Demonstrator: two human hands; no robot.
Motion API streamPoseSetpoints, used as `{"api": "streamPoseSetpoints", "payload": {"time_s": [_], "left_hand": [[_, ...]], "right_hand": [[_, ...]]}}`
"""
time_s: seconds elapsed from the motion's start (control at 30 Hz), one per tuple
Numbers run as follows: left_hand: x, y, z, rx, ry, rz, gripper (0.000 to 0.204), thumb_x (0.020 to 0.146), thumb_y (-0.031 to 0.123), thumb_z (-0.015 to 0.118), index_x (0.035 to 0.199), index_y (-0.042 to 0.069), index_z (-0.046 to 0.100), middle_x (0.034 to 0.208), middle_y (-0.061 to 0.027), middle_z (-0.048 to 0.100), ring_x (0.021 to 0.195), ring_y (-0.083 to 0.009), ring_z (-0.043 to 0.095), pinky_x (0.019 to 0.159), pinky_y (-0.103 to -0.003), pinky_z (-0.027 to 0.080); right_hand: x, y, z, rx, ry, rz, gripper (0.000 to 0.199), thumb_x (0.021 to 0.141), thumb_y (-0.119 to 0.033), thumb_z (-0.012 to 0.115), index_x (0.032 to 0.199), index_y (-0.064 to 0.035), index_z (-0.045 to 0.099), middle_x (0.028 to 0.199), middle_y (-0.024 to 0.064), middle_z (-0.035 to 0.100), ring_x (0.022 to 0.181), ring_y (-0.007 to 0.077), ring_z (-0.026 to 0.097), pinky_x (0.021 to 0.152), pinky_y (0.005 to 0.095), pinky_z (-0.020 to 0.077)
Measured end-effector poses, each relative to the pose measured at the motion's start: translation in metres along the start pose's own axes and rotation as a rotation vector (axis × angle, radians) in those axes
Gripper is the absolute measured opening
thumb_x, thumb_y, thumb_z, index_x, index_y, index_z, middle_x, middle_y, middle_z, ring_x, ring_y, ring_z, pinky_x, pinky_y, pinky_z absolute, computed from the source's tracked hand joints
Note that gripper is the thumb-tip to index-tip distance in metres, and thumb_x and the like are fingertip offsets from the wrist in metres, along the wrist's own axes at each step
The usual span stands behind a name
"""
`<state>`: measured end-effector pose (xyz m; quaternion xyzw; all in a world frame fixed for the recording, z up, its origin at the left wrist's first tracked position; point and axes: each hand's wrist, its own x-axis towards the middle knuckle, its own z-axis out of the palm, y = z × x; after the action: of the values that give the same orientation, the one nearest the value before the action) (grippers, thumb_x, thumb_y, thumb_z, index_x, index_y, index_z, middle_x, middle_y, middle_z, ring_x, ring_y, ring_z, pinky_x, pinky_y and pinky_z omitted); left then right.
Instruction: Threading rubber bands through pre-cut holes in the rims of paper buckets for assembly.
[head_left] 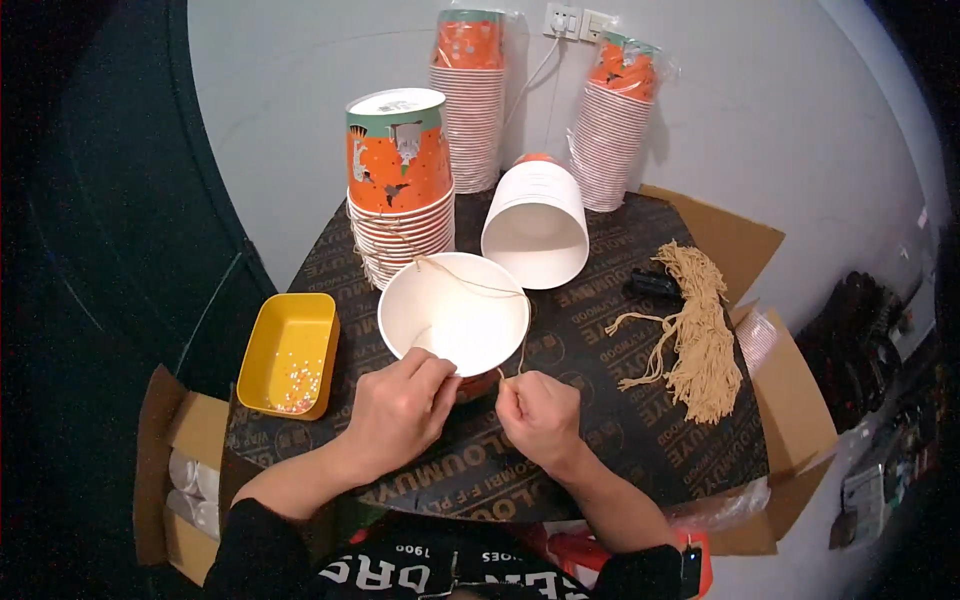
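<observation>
A white-lined paper bucket tilts its open mouth up toward me near the table's front. Closed in a pinch, my left hand grips the near rim. A thin tan string runs across the bucket's mouth and down its right side. My right hand is a fist just right of the bucket, with the string's end showing at its thumb. What the left fingertips cover inside the rim is hidden. Behind the bucket, a stack of orange and green paper buckets stands upside down, with strings hanging at its rims.
A yellow tray with small pale beads stands at the left. Another paper bucket lies on its side. A bundle of tan strings lies right, beside a black object. Wrapped bucket stacks stand behind; cardboard boxes flank the table.
</observation>
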<state>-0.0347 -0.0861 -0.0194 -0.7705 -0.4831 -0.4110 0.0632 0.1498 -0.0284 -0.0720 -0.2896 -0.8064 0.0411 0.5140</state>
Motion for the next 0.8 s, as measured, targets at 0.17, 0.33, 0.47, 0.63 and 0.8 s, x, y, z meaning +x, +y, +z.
{"api": "streamPoseSetpoints", "payload": {"time_s": [0.17,0.33,0.47,0.63,0.8], "left_hand": [[-0.0005,-0.0004,0.0003,0.007,-0.003,0.003,0.013,0.079,0.003,0.071,0.086,0.001,0.06,0.077,-0.0124,0.059,0.06,-0.0297,0.063,0.05,-0.036,0.051],[0.0001,0.0015,-0.0004,0.017,-0.006,0.014,0.014,0.079,0.003,0.071,0.086,0.0,0.06,0.076,-0.0122,0.059,0.06,-0.0289,0.063,0.05,-0.036,0.051],[-0.0003,0.0015,-0.0001,0.017,-0.007,0.018,0.013,0.079,0.003,0.071,0.086,0.0,0.06,0.076,-0.0119,0.059,0.06,-0.0284,0.063,0.05,-0.035,0.051],[-0.0014,0.0039,-0.0018,0.024,-0.026,0.011,0.013,0.08,0.004,0.071,0.086,0.0,0.06,0.075,-0.0117,0.058,0.059,-0.0282,0.063,0.05,-0.036,0.051],[-0.0034,0.0085,-0.0053,0.022,-0.05,0.016,0.013,0.08,0.004,0.071,0.087,0.001,0.06,0.076,-0.0123,0.059,0.06,-0.0289,0.063,0.05,-0.036,0.051]], "right_hand": [[-0.0005,0.0006,0.0008,-0.01,-0.011,0.001,0.023,0.073,0.002,0.068,0.067,-0.007,0.048,0.059,0.0081,0.049,0.051,0.0259,0.056,0.045,0.0364,0.0442],[0.0006,-0.0005,-0.0014,0.002,-0.019,0.009,0.021,0.074,0.001,0.068,0.068,-0.0068,0.049,0.06,0.0085,0.051,0.052,0.0261,0.057,0.046,0.0367,0.0454],[0.0015,-0.001,-0.0016,0.007,-0.022,0.007,0.021,0.074,0.001,0.068,0.068,-0.0066,0.05,0.061,0.0088,0.051,0.053,0.0262,0.057,0.046,0.0367,0.0455],[0.0012,-0.0017,-0.0016,-0.006,-0.017,-0.001,0.02,0.075,0.001,0.068,0.068,-0.0059,0.05,0.062,0.0092,0.052,0.054,0.0264,0.057,0.047,0.0367,0.0457],[0.0013,-0.0003,-0.0004,0.003,-0.009,-0.014,0.019,0.075,0.001,0.068,0.07,-0.0055,0.052,0.063,0.0092,0.053,0.055,0.0263,0.058,0.048,0.0367,0.0463]]}}
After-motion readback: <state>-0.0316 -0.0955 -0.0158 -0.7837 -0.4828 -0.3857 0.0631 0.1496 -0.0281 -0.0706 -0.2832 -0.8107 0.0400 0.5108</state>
